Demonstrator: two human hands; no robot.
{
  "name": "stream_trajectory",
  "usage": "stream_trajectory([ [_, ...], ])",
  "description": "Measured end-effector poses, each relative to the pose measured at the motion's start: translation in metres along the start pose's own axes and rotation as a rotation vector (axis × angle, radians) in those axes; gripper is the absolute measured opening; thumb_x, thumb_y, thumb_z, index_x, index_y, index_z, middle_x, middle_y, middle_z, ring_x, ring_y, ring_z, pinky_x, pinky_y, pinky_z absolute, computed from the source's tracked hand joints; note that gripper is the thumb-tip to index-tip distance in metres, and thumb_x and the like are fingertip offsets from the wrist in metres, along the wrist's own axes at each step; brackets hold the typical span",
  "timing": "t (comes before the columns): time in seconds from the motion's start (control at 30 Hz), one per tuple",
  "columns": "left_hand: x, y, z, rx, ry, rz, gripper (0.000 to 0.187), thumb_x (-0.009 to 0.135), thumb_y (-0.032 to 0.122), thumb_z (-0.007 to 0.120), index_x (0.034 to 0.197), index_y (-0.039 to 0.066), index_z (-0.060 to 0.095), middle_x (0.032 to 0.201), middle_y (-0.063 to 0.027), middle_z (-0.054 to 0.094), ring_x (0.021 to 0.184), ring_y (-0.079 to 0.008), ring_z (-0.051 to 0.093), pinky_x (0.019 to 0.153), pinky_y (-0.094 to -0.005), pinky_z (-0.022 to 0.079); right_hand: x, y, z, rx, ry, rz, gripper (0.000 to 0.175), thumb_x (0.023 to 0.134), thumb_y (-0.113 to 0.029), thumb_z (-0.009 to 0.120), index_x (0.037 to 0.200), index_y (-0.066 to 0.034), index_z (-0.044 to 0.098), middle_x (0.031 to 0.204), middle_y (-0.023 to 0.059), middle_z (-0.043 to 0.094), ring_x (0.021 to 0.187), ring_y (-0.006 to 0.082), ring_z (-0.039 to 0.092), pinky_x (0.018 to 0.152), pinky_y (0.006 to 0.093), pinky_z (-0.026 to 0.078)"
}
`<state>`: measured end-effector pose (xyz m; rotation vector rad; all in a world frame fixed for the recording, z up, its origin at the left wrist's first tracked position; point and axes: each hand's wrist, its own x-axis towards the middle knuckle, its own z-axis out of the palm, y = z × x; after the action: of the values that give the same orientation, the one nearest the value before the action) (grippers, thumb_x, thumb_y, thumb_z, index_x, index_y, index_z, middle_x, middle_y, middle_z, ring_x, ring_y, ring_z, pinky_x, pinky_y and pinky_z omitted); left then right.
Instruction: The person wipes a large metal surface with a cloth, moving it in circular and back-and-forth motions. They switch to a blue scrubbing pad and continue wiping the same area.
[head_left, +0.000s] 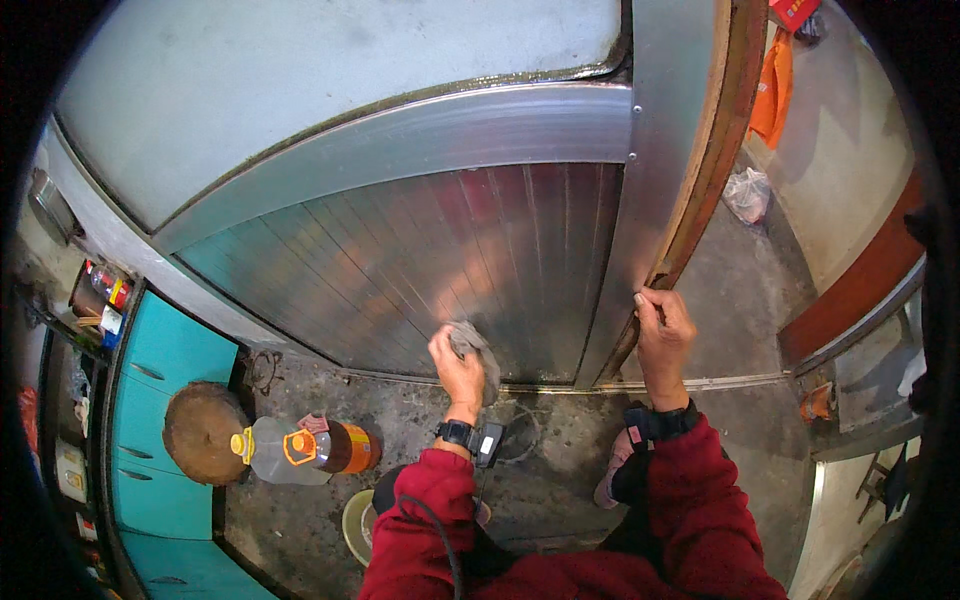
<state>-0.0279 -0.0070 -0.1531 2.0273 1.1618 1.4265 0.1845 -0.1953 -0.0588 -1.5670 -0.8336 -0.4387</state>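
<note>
A crumpled grey cloth is gripped in my left hand and rests against the lower part of a ribbed metal door panel. My right hand has its thumb and fingers pinched at the edge of the metal door frame, beside a worn wooden strip. Whether anything thin sits between those fingertips, I cannot tell. Above the ribbed panel are a smooth metal rail and a pale upper pane.
On the floor at left stand a clear jug with a yellow cap, an orange-labelled bottle and a round wooden block. A pale basin is near my left leg. Turquoise cabinets line the left; a plastic bag lies beyond the doorway.
</note>
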Motion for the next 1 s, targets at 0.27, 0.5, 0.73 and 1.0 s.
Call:
stream_trajectory([
  [0.27, 0.083, 0.079, -0.033, -0.060, 0.256, 0.335, 0.055, 0.078, -0.001, 0.064, 0.131, 0.003, 0.053, 0.129, -0.0187, 0.049, 0.123, -0.0382, 0.048, 0.106, -0.0458, 0.038, -0.002, 0.003, 0.002, 0.007, 0.019, -0.057, 0.009, 0.083, 0.003, 0.071, 0.090, 0.0000, 0.067, 0.080, 0.0122, 0.065, 0.068, 0.0214, 0.063, 0.061, 0.0292, 0.050],
  [0.5, -0.018, 0.014, 0.027, 0.087, -0.050, 0.152, 0.052, 0.075, -0.003, 0.059, 0.127, 0.002, 0.057, 0.132, -0.0238, 0.048, 0.126, -0.0425, 0.047, 0.107, -0.0459, 0.040, -0.004, 0.008, 0.006, 0.010, 0.076, -0.081, 0.011, 0.082, 0.004, 0.071, 0.090, -0.0018, 0.068, 0.079, 0.0117, 0.066, 0.069, 0.0231, 0.065, 0.061, 0.0297, 0.050],
  [0.73, -0.016, 0.037, 0.000, 0.012, -0.199, 0.135, 0.043, 0.078, -0.001, 0.062, 0.121, 0.004, 0.062, 0.121, -0.0186, 0.058, 0.115, -0.0372, 0.055, 0.104, -0.0423, 0.042, 0.000, 0.005, 0.003, -0.017, 0.041, -0.078, 0.009, 0.082, 0.002, 0.072, 0.090, -0.0029, 0.069, 0.079, 0.0110, 0.066, 0.067, 0.0257, 0.065, 0.059, 0.0320, 0.051],
  [1.0, 0.040, 0.110, 0.024, 0.007, 0.168, 0.512, 0.060, 0.072, -0.004, 0.063, 0.130, 0.009, 0.057, 0.130, -0.0168, 0.045, 0.121, -0.0368, 0.047, 0.103, -0.0468, 0.041, -0.006, 0.009, 0.005, -0.041, 0.036, -0.064, 0.013, 0.082, 0.000, 0.073, 0.093, -0.0059, 0.069, 0.082, 0.0112, 0.066, 0.067, 0.0271, 0.066, 0.058, 0.0330, 0.051],
])
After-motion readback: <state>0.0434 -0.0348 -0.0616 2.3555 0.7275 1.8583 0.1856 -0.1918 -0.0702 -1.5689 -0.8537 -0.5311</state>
